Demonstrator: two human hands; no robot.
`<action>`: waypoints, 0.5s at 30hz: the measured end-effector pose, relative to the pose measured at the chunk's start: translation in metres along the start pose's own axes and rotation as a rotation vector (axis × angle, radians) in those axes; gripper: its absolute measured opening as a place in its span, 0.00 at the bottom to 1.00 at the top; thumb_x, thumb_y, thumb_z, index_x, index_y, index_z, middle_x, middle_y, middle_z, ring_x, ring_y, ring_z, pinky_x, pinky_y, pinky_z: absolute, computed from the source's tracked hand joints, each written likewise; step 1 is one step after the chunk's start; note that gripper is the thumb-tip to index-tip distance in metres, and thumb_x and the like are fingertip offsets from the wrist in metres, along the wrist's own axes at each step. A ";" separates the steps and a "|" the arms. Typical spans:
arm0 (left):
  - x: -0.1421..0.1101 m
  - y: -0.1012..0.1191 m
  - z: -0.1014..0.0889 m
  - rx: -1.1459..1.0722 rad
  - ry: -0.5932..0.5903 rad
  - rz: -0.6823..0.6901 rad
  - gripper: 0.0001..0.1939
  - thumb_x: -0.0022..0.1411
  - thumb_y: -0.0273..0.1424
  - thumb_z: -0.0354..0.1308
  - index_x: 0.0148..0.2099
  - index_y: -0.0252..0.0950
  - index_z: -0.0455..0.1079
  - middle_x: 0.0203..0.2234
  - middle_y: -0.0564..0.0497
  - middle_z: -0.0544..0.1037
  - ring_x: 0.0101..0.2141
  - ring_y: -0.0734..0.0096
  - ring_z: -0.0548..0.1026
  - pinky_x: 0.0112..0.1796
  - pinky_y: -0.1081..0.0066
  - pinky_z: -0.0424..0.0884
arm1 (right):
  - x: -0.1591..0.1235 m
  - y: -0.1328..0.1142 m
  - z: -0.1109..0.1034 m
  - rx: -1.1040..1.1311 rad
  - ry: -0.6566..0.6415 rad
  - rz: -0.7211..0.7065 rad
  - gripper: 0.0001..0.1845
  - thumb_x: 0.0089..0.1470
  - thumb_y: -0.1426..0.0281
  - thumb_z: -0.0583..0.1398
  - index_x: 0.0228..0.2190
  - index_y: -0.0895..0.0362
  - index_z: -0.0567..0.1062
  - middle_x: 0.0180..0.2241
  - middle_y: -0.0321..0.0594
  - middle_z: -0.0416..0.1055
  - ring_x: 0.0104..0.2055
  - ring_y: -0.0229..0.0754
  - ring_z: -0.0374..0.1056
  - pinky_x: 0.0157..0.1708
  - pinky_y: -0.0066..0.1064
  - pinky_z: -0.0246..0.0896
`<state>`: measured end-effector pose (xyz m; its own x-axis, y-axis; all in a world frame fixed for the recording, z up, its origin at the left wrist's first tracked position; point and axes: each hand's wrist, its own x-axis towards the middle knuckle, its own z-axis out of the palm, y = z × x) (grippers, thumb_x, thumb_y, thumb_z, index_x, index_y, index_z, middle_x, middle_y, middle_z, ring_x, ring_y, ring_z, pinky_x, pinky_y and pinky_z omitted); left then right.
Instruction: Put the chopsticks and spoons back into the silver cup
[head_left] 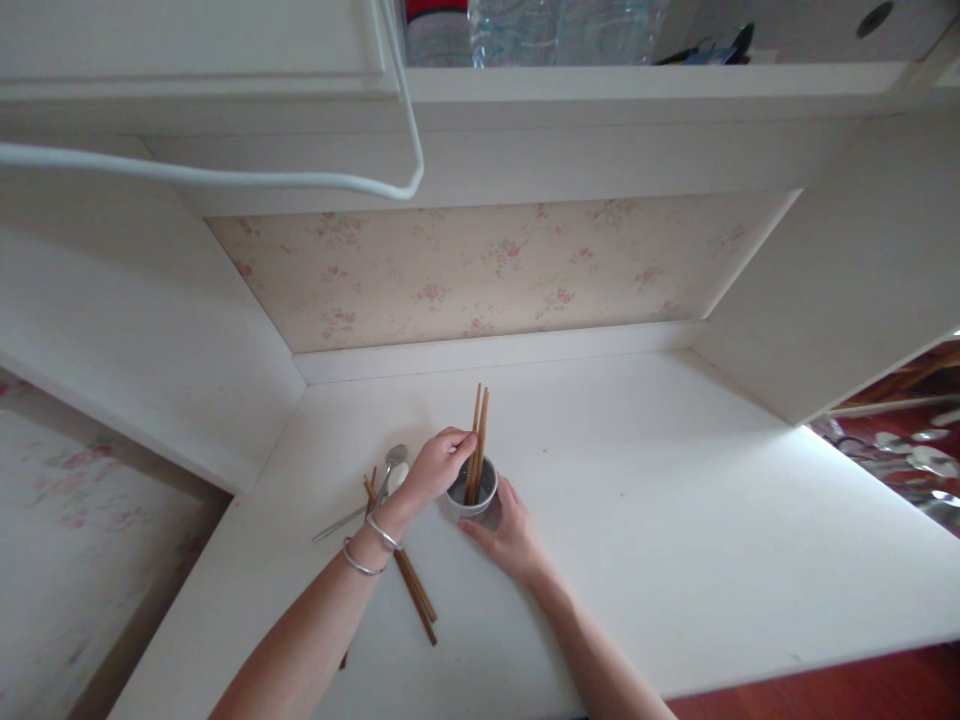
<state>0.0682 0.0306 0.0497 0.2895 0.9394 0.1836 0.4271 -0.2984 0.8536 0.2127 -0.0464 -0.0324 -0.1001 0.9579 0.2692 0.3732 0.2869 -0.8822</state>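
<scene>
Upright in a small white cup (459, 507) stand several brown chopsticks (481, 440), their tops leaning slightly right. My left hand (442, 462) is closed at the cup's left rim, its fingers pinching the chopsticks. My right hand (510, 530) wraps the cup's right side, thumb at the front and fingers behind. Under and beside my left forearm lie more loose chopsticks (414, 590), partly hidden by the arm. A metal spoon (395, 457) and a white spoon-like piece (398, 480) lie just left of my left hand.
The white countertop (637, 500) is boxed in by side panels (817, 260) and a floral back wall (480, 270). Overhead is a shelf (600, 85) with clear plastic bottles (555, 30). A white bent rod (300, 180) crosses the upper left.
</scene>
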 end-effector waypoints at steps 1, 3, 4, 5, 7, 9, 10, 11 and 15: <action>0.000 0.000 0.000 0.001 -0.011 -0.001 0.19 0.65 0.43 0.48 0.31 0.39 0.75 0.32 0.50 0.78 0.36 0.65 0.75 0.40 0.69 0.69 | 0.000 0.000 0.000 0.004 -0.005 0.001 0.38 0.45 0.67 0.67 0.57 0.51 0.61 0.55 0.43 0.66 0.57 0.52 0.63 0.55 0.45 0.60; -0.003 0.000 -0.002 -0.020 -0.020 -0.006 0.19 0.65 0.43 0.48 0.33 0.39 0.75 0.35 0.49 0.79 0.38 0.65 0.75 0.43 0.69 0.69 | 0.000 -0.001 0.000 0.008 -0.008 0.006 0.39 0.46 0.67 0.67 0.58 0.51 0.61 0.55 0.43 0.66 0.57 0.52 0.63 0.55 0.45 0.60; -0.007 -0.001 -0.003 -0.046 -0.019 -0.016 0.19 0.65 0.43 0.48 0.35 0.39 0.76 0.38 0.48 0.79 0.40 0.65 0.75 0.45 0.69 0.69 | 0.000 -0.001 0.000 0.008 -0.008 0.009 0.39 0.46 0.67 0.67 0.58 0.50 0.61 0.56 0.43 0.66 0.57 0.52 0.62 0.55 0.45 0.60; -0.011 -0.001 -0.004 -0.080 -0.016 -0.033 0.19 0.65 0.43 0.48 0.39 0.39 0.76 0.41 0.48 0.79 0.43 0.64 0.75 0.47 0.68 0.68 | 0.000 -0.001 0.000 0.007 -0.009 0.011 0.39 0.46 0.66 0.67 0.58 0.50 0.60 0.56 0.43 0.66 0.57 0.52 0.62 0.55 0.45 0.60; -0.025 -0.004 -0.006 -0.165 -0.009 -0.089 0.19 0.64 0.44 0.51 0.48 0.38 0.73 0.48 0.46 0.76 0.49 0.63 0.73 0.51 0.66 0.66 | 0.000 0.000 0.000 0.008 -0.015 0.011 0.39 0.46 0.66 0.67 0.58 0.50 0.60 0.56 0.43 0.66 0.58 0.53 0.62 0.55 0.45 0.59; -0.042 -0.009 -0.004 -0.241 -0.008 -0.146 0.27 0.61 0.43 0.56 0.59 0.38 0.64 0.55 0.44 0.71 0.55 0.61 0.69 0.55 0.63 0.63 | -0.001 0.001 0.000 0.020 -0.028 0.007 0.39 0.47 0.66 0.66 0.59 0.50 0.60 0.56 0.43 0.66 0.58 0.52 0.62 0.55 0.45 0.59; -0.052 -0.012 -0.002 -0.265 -0.005 -0.163 0.33 0.58 0.42 0.60 0.63 0.39 0.58 0.59 0.44 0.67 0.57 0.60 0.66 0.58 0.61 0.60 | -0.001 0.002 0.000 0.028 -0.032 0.003 0.38 0.47 0.66 0.66 0.59 0.51 0.60 0.56 0.43 0.66 0.57 0.52 0.62 0.55 0.45 0.60; -0.060 -0.016 0.002 -0.279 0.005 -0.170 0.39 0.55 0.41 0.63 0.66 0.40 0.53 0.61 0.43 0.63 0.60 0.58 0.62 0.59 0.59 0.57 | -0.001 0.003 0.000 0.035 -0.036 -0.001 0.38 0.48 0.66 0.65 0.59 0.51 0.60 0.56 0.44 0.66 0.57 0.52 0.63 0.55 0.45 0.60; -0.083 -0.028 0.027 -0.300 0.152 -0.170 0.48 0.49 0.37 0.69 0.67 0.40 0.48 0.64 0.42 0.58 0.62 0.54 0.57 0.61 0.55 0.53 | -0.001 0.004 0.002 0.020 -0.048 -0.010 0.36 0.49 0.68 0.63 0.59 0.52 0.60 0.57 0.45 0.66 0.57 0.52 0.63 0.54 0.45 0.61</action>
<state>0.0555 -0.0440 -0.0023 0.0961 0.9923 0.0784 0.1812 -0.0949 0.9789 0.2127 -0.0460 -0.0373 -0.1482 0.9543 0.2595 0.3533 0.2961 -0.8874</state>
